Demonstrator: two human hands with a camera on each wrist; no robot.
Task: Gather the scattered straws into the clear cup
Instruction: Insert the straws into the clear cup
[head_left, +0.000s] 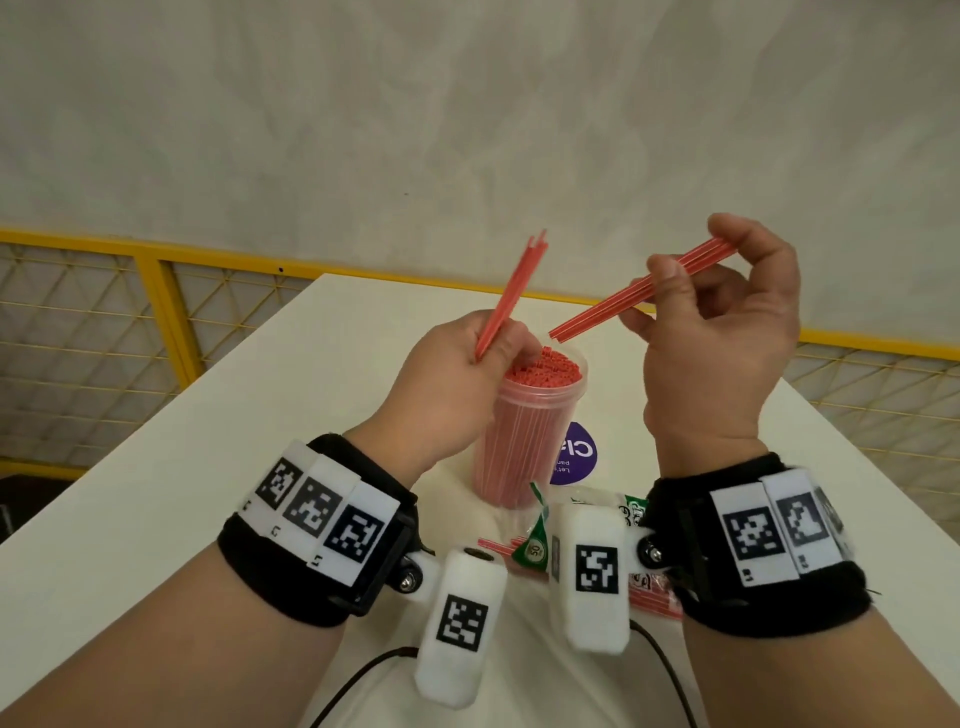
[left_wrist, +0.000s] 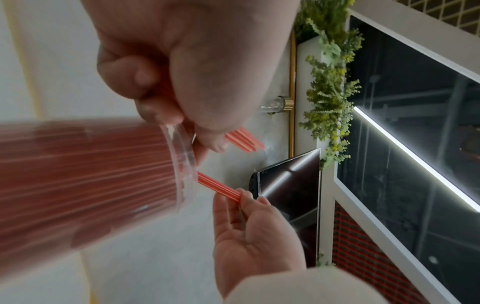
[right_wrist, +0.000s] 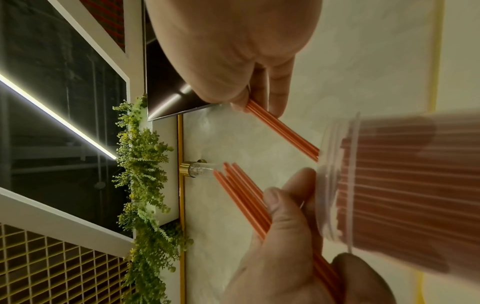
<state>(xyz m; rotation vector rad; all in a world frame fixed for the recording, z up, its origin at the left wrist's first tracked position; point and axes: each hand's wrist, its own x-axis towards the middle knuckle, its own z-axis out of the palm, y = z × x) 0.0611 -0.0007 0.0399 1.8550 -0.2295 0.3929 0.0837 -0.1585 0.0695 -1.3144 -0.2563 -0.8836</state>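
A clear cup (head_left: 524, 431) packed with red straws stands mid-table. My left hand (head_left: 483, 353) sits at the cup's left rim and grips a small bundle of red straws (head_left: 511, 291) that points up and away. My right hand (head_left: 675, 280) is raised to the cup's right and pinches a few red straws (head_left: 613, 306); they slant down-left, with their lower ends just over the cup's mouth. The left wrist view shows the cup (left_wrist: 91, 174), blurred, beside my left fingers (left_wrist: 182, 115). In the right wrist view the pinched straws (right_wrist: 283, 129) reach the cup's rim (right_wrist: 335, 181).
A torn straw packet with a green label (head_left: 535, 540) lies near me on the white table (head_left: 260, 441), with red straws (head_left: 652, 597) showing under my right wrist. A purple round sticker (head_left: 576, 452) lies behind the cup. A yellow mesh fence (head_left: 104, 322) borders the table.
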